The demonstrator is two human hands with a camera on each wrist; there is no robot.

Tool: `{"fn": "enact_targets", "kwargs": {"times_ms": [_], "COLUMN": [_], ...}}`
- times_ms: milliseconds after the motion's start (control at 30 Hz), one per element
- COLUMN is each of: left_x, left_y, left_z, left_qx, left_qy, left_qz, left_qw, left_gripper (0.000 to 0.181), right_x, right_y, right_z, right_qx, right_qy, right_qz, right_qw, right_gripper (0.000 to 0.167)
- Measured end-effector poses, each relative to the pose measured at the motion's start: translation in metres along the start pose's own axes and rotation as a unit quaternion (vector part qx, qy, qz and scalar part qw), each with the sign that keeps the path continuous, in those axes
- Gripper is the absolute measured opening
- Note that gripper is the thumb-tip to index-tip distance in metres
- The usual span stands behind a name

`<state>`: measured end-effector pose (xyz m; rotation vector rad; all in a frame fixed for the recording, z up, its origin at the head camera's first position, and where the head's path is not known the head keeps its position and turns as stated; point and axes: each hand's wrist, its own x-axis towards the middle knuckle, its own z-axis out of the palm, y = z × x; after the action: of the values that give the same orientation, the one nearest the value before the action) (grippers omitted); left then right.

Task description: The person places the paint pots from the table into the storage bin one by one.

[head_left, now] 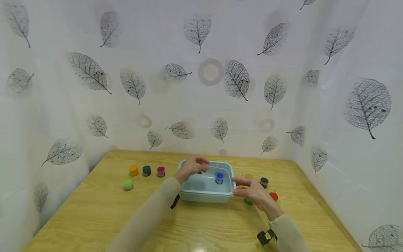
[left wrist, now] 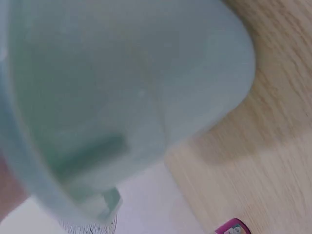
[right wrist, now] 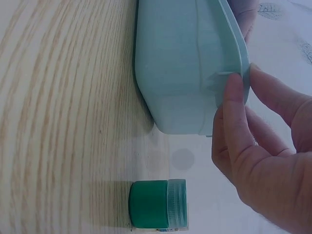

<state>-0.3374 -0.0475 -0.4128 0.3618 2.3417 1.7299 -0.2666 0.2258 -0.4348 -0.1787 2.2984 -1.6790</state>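
A pale blue plastic tub (head_left: 204,197) stands on the table, and a blue-lidded paint jar (head_left: 219,178) sits inside it. My right hand (head_left: 253,192) pinches the tub's right rim; the right wrist view shows its thumb and fingers (right wrist: 235,105) on either side of the edge. My left hand (head_left: 192,167) is over the tub's left part, fingers loosely bent toward the right, with no object visible in them. The left wrist view is mostly filled by the tub's outer wall (left wrist: 195,63), which hides most of that hand.
Left of the tub are orange (head_left: 133,170), dark teal (head_left: 146,170), magenta (head_left: 161,171) and light green (head_left: 128,184) jars. To its right are yellow (head_left: 248,176), black (head_left: 264,182), red (head_left: 273,196) and green (right wrist: 148,204) jars. A leaf-patterned curtain (head_left: 157,45) surrounds the wooden table (head_left: 94,210).
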Motion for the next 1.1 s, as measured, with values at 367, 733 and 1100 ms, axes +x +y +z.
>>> {"fn": "enact_targets", "kwargs": {"times_ms": [367,733,1100], "left_x": [-0.015,-0.033,-0.041], "left_y": [-0.002,-0.025,-0.045], "left_z": [-0.036,-0.056,-0.079], "left_qx": [0.003,0.002,0.004], "left_qy": [0.032,0.059,0.077], "left_qz": [0.021,0.01,-0.004], "left_qw": [0.9993,0.9982,0.997], "left_gripper": [0.026,0.031,0.028], "right_x": [0.001,0.002,0.0], "right_y": [-0.002,-0.002,0.0], "right_z": [-0.001,-0.006,-0.001], "right_qx": [-0.001,0.008,0.005], "right_qy": [0.003,0.002,0.005], "right_qz": [0.0,-0.001,0.0], "right_qw": [1.0,1.0,1.0], "right_gripper": [0.063,0.063,0.062]}}
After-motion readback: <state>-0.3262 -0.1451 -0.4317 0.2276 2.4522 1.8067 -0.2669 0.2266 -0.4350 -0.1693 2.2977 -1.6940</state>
